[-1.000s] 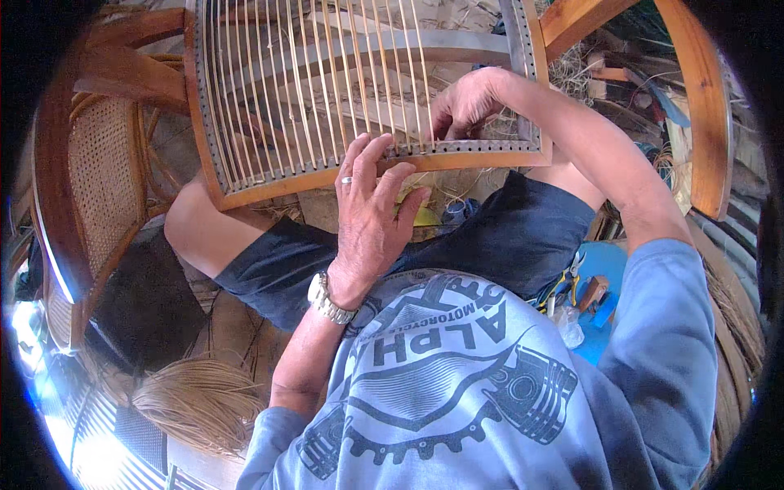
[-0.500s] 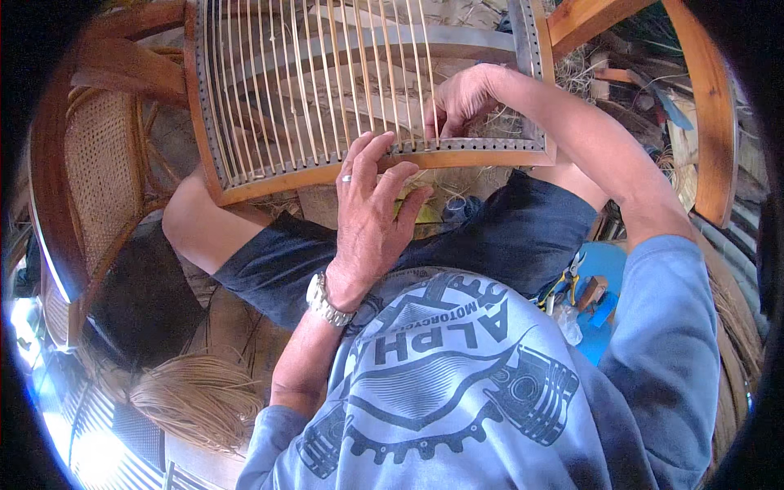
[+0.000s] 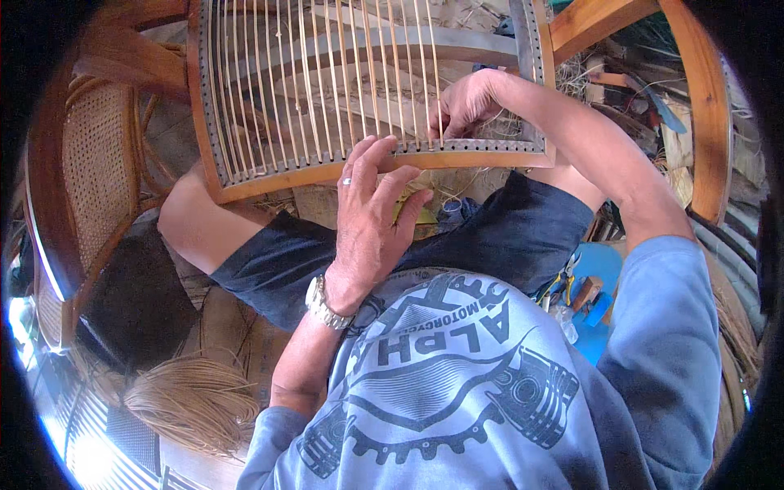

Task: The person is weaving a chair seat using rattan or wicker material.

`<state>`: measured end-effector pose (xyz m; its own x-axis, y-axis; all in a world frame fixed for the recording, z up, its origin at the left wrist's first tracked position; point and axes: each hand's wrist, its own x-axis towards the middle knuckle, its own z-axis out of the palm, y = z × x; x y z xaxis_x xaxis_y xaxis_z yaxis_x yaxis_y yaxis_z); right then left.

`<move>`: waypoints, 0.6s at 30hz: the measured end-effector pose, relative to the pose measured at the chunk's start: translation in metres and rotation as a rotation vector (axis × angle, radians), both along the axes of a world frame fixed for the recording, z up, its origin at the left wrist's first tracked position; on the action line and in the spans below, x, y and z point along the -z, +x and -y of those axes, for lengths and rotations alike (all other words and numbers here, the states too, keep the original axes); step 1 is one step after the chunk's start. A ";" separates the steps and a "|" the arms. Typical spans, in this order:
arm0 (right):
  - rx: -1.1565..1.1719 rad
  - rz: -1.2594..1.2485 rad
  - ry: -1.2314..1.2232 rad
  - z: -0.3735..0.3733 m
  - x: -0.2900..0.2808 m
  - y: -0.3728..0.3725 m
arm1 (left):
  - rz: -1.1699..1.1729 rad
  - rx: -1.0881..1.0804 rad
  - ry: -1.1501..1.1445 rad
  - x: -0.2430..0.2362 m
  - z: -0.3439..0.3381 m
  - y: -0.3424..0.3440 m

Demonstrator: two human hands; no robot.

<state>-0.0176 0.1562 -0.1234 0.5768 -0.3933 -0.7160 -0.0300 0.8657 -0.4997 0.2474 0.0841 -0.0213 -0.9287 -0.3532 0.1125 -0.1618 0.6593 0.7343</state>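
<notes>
A wooden chair frame [image 3: 286,177] with small holes along its inner edge lies across my knees. Pale cane strands [image 3: 335,82] run lengthwise over its opening, side by side. My left hand [image 3: 371,224], with a ring and a wristwatch, rests its fingertips on the near rail; its fingers are stretched and somewhat apart. Inside the opening, just above that rail, my right hand [image 3: 472,100] has its fingers curled together at the rightmost cane strand [image 3: 434,57]. The exact grip of its fingertips is partly hidden.
A chair with a woven cane panel [image 3: 102,163] stands at the left. Below it lies a bundle of cane [image 3: 192,400]. Pliers [image 3: 565,278] and small items rest on a blue surface [image 3: 600,257] by my right side. A curved wooden leg [image 3: 702,114] rises at the right.
The view has shifted slightly. My right hand stays at the rightmost strand with its fingers drawn a little closer together; my left hand remains on the rail.
</notes>
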 end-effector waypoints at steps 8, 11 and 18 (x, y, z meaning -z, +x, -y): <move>0.147 -0.283 -0.012 0.002 0.007 -0.008 | 0.311 0.094 0.732 0.019 -0.024 0.007; -0.064 -0.814 -0.145 0.003 0.012 -0.014 | 0.720 -0.139 1.479 0.081 -0.040 -0.015; -0.174 -0.819 -0.540 -0.016 -0.002 -0.013 | -0.071 -0.088 2.658 0.125 -0.028 -0.030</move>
<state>-0.0307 0.1722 -0.1214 0.0652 -0.7406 -0.6688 -0.6467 0.4791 -0.5936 0.2174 0.1121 -0.1459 -0.9295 0.1999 -0.3099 -0.0834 -0.9324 -0.3515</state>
